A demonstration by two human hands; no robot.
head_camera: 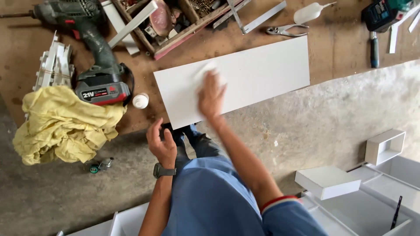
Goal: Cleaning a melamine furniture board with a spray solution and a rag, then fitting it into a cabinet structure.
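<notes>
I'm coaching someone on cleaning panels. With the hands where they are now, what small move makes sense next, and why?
Probably sweep the right hand and its white cloth rightward along the white panel. The cloth sits left of the panel's middle, with the long right stretch beyond it. The left hand hovers open, off the panel.

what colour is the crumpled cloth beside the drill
Pale yellow cloth; head view shows it best.
</notes>
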